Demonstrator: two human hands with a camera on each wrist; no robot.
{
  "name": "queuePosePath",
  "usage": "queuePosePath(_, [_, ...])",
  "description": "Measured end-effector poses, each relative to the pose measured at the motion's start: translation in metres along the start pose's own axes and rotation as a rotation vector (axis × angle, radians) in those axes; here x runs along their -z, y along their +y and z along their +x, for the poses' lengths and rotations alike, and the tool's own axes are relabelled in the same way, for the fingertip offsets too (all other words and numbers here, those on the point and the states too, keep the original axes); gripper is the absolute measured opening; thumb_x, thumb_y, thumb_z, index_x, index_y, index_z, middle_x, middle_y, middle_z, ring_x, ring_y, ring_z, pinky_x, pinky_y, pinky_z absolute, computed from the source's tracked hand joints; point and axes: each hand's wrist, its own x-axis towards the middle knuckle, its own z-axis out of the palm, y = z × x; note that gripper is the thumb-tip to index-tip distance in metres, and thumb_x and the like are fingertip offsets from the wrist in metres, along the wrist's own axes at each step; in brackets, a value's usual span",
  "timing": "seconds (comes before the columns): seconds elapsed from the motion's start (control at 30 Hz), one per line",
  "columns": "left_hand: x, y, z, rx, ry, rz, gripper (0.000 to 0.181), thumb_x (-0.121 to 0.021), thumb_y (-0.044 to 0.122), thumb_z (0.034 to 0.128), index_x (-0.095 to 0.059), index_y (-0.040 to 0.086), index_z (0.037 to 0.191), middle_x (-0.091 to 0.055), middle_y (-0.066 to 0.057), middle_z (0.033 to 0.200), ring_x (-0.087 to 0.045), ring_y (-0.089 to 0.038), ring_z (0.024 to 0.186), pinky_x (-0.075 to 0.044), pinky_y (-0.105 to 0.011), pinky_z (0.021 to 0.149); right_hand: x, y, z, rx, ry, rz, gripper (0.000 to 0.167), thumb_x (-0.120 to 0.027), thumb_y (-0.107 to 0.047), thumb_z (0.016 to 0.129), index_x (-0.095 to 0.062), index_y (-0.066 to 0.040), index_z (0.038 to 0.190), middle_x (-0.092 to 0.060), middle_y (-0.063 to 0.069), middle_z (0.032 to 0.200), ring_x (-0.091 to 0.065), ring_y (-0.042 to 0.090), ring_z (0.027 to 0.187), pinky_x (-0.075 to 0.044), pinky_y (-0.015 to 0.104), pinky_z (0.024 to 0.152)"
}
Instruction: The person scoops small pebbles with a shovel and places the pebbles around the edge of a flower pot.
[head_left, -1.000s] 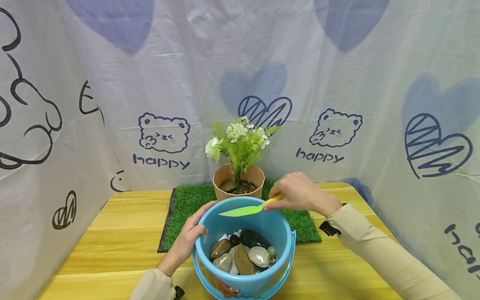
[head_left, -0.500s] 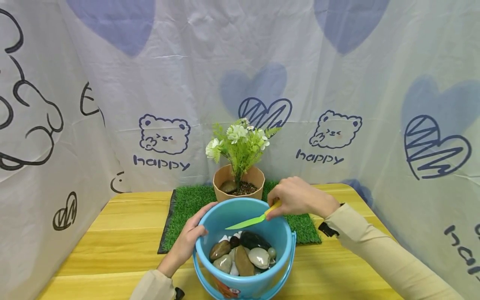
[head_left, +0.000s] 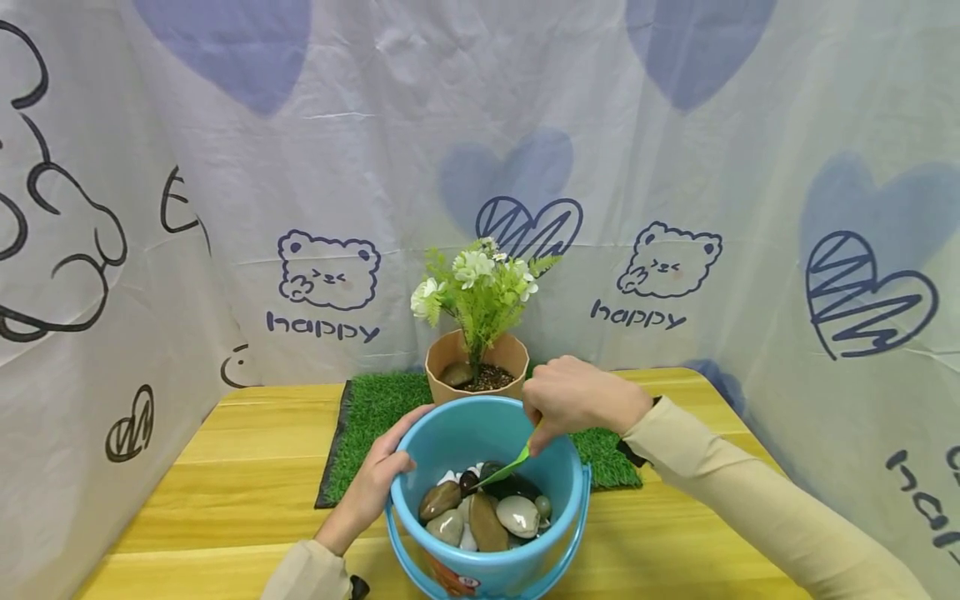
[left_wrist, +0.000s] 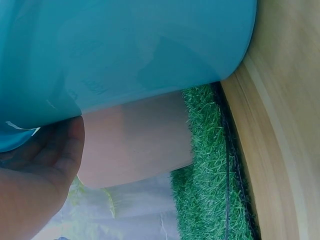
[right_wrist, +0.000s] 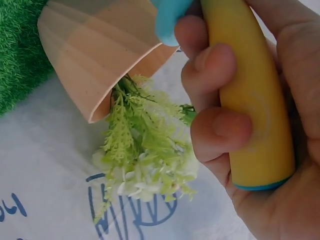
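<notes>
Trowel (head_left: 506,472) seems light and stiff, best held by its handle (right_wrist: 255,110) inside the gripping right hand (head_left: 576,397); left hand (head_left: 375,473) holds bucket (head_left: 472,429).

We count one bucket (head_left: 461,433). At it are one left hand (head_left: 381,467) and one right hand (head_left: 573,396); inside it, one trowel blade (head_left: 508,469) and at least five large stones (head_left: 487,527); behind it, one flowerpot (right_wrist: 95,45), one plant (head_left: 483,292) and two printed bears (head_left: 330,271).
</notes>
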Motion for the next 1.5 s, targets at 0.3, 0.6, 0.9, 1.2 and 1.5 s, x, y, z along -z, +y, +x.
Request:
queuePosePath(0.3, [-0.001,0.001,0.0,0.006,0.005,0.003,0.074,-0.038,0.004,0.0786,-0.037,0.021,0.15,-0.044,-0.02,0.148,-0.053,-0.044,0.122,-0.05,-0.047,0.091,0.002,-0.014,0.013,-0.024,-0.077,-0.077,0.045,-0.083,-0.054,0.066,-0.052,-0.028,0.047,-0.048,-0.017,0.05,-0.043,0.005,0.048,-0.035,0.024,0.047])
queuePosePath(0.6, [0.0,0.0,-0.001,0.002,-0.006,0.003,0.073,-0.038,0.004,0.0797,-0.037,0.022,0.151,-0.043,-0.018,0.149,-0.051,-0.044,0.125,-0.05,-0.048,0.092,0.002,-0.028,0.016,-0.026,-0.025,-0.173,0.048,-0.083,-0.056,0.063,-0.05,-0.026,0.045,-0.046,-0.016,0.046,-0.044,0.004,0.045,-0.038,0.024,0.046])
queuePosePath(0.9, [-0.001,-0.001,-0.001,0.03,0.012,0.006,0.073,-0.038,0.004,0.0798,-0.037,0.021,0.151,-0.042,-0.018,0.15,-0.049,-0.043,0.128,-0.048,-0.049,0.094,-0.007,-0.03,0.016,-0.015,0.072,-0.296,0.057,-0.082,-0.054,0.066,-0.037,-0.024,0.051,-0.031,-0.012,0.048,-0.029,0.005,0.043,-0.025,0.022,0.042])
queuePosePath(1.2, [-0.001,-0.001,-0.001,0.01,0.005,0.02,0.074,-0.039,0.005,0.0788,-0.037,0.023,0.151,-0.042,-0.017,0.15,-0.05,-0.043,0.127,-0.048,-0.048,0.094,-0.02,-0.02,0.012,0.006,0.147,-0.242,0.051,-0.08,-0.053,0.068,-0.041,-0.025,0.051,-0.035,-0.013,0.049,-0.031,0.005,0.042,-0.026,0.023,0.041])
queuePosePath(1.5, [0.0,0.0,-0.001,0.004,0.005,0.019,0.074,-0.039,0.005,0.0791,-0.037,0.021,0.151,-0.043,-0.018,0.149,-0.05,-0.043,0.126,-0.048,-0.046,0.093,-0.026,-0.012,0.007,0.012,0.209,-0.129,0.05,-0.077,-0.054,0.073,-0.041,-0.026,0.052,-0.025,-0.014,0.051,-0.024,0.002,0.042,-0.019,0.021,0.041])
